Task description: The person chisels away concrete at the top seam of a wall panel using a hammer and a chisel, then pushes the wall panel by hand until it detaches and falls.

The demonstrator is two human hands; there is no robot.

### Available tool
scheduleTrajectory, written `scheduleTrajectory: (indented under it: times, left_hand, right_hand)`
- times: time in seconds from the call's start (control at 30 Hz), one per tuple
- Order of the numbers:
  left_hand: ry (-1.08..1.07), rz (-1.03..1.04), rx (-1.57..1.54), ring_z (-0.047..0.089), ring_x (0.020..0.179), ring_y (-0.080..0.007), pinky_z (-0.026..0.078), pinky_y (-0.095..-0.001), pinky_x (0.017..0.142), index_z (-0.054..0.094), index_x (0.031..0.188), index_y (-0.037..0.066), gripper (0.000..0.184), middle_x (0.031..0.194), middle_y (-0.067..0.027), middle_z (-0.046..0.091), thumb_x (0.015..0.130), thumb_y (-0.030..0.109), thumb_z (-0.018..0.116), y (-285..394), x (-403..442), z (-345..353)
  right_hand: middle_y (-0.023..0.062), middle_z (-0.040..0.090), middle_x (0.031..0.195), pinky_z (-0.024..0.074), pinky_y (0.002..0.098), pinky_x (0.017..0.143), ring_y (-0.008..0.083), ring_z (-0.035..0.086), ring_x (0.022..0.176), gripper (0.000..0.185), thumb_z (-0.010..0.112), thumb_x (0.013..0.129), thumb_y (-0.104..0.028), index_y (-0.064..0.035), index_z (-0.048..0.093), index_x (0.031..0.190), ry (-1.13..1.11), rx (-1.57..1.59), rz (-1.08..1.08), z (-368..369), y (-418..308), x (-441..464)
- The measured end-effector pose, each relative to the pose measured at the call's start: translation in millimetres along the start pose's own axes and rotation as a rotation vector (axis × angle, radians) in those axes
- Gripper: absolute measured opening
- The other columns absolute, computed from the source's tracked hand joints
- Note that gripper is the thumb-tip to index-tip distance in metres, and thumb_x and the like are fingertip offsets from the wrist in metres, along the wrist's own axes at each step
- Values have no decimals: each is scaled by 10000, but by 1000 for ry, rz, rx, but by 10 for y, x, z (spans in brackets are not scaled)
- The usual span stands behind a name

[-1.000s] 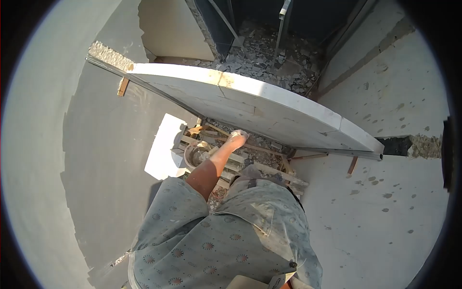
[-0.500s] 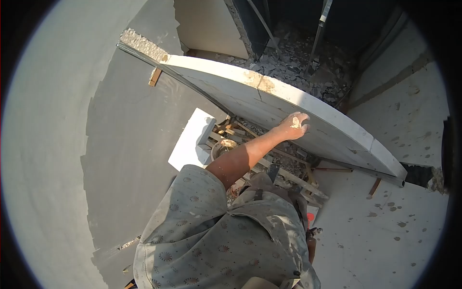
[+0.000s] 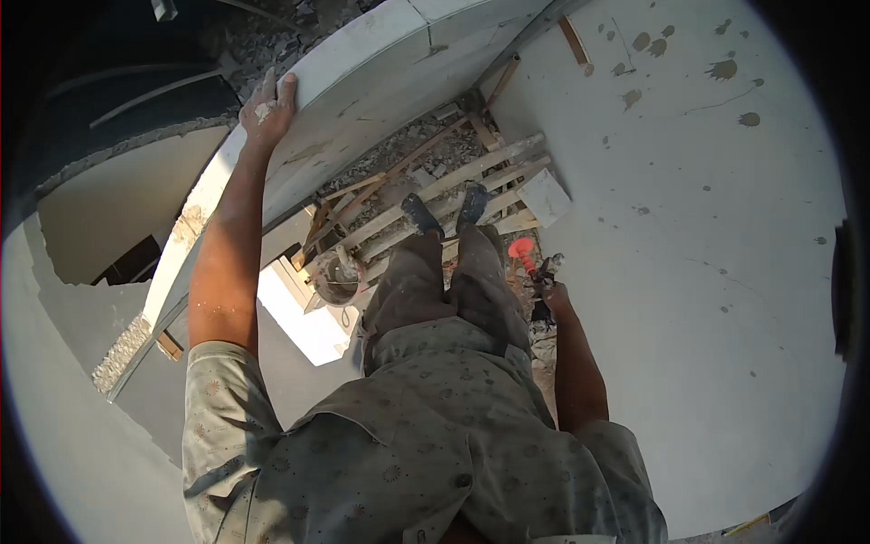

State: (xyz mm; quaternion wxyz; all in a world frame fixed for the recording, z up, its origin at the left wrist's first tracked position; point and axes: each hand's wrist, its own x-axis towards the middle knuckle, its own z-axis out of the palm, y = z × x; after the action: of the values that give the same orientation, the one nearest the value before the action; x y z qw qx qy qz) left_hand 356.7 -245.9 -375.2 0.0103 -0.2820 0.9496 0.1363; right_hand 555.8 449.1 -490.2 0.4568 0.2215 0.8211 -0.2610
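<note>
My left hand lies over the top edge of a curved white block wall. Its fingers are stretched out and the thumb is apart; a pale dusty patch shows on its back. Low beside my right leg, my right hand is closed around a dark tool. A red ridged piece sticks out beside that tool; whether the two are one thing I cannot tell. My feet in dark shoes stand on wooden planks.
A bucket stands left of my legs, near a sunlit white board. Rubble lies under the planks. A white block rests at their right end. Dark splotches mark the pale wall on the right.
My view has turned, so the curved wall now runs up from the left. My left hand has moved from the wall's near face onto its top edge. My right hand has come into view.
</note>
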Motion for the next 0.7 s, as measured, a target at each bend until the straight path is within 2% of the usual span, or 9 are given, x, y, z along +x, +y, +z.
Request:
scheduleTrajectory:
  times: [0.03, 0.07, 0.23, 0.3, 0.37, 0.43, 0.53, 0.63, 0.7]
  left_hand:
    - [107, 3, 116, 485, 1226, -412, 337, -517, 1041, 516, 1360, 110, 647, 1260, -235, 567, 942, 592, 403, 151, -89, 76]
    - [221, 0, 233, 517, 1186, -405, 346, -516, 1027, 537, 1336, 110, 622, 1216, -215, 598, 952, 577, 390, 269, -211, 46]
    - [195, 33, 181, 578, 1058, -407, 397, -504, 949, 588, 1246, 76, 557, 1102, -225, 633, 978, 514, 370, 311, -221, -51]
    - [154, 0, 198, 590, 1018, -421, 423, -489, 910, 599, 1218, 38, 568, 1053, -241, 640, 980, 500, 367, 222, -156, 58]
    - [191, 20, 202, 594, 989, -424, 433, -477, 885, 606, 1191, 1, 587, 1031, -255, 639, 984, 492, 357, 205, -153, 94]
    - [165, -4, 181, 600, 932, -387, 440, -451, 863, 589, 1205, -14, 616, 990, -253, 632, 992, 496, 318, 211, -171, 73]
    - [134, -5, 102, 591, 944, -333, 434, -410, 879, 564, 1237, -12, 610, 991, -233, 619, 1005, 480, 289, 178, -173, 71]
    - [120, -22, 93, 563, 1027, -295, 416, -370, 927, 526, 1276, -27, 593, 1096, -218, 595, 1023, 440, 262, -199, -95, 24]
    - [132, -10, 57, 534, 1106, -285, 401, -359, 970, 481, 1326, -33, 563, 1201, -205, 558, 1032, 393, 258, -351, -91, -17]
  right_hand:
    - [123, 671, 829, 484, 388, 681, 226, 628, 769, 309, 730, 783, -222, 24, 668, 959, -41, 189, -8, 28, 32, 93]
    - [121, 673, 847, 484, 383, 701, 222, 628, 780, 313, 732, 779, -219, 19, 670, 973, 4, 127, -14, 57, 65, 213]
    - [122, 687, 893, 500, 372, 737, 238, 640, 803, 332, 732, 768, -201, -2, 674, 1028, 0, -28, 16, 268, 251, 1113]
    - [159, 694, 912, 512, 389, 742, 288, 663, 830, 373, 733, 758, -221, 13, 667, 1041, -16, -134, 77, 172, -186, 1483]
    - [211, 686, 916, 516, 414, 751, 360, 668, 871, 401, 732, 751, -260, 25, 652, 1022, 33, -107, -49, 37, -558, 1632]
    - [239, 677, 914, 513, 431, 770, 402, 657, 895, 408, 719, 753, -282, 38, 634, 991, 72, -33, -225, 114, -372, 2165]
    - [262, 652, 1000, 498, 455, 827, 423, 630, 953, 425, 678, 779, -241, 41, 564, 1076, 183, -194, -180, 92, -440, 2758]
    - [203, 643, 1121, 477, 479, 904, 376, 614, 1076, 462, 665, 813, -288, -49, 502, 1173, 132, -328, -21, 7, -749, 3205]
    - [198, 634, 1150, 476, 482, 901, 377, 612, 1084, 487, 649, 824, -287, -45, 477, 1210, 132, -370, -48, -19, -884, 3380]
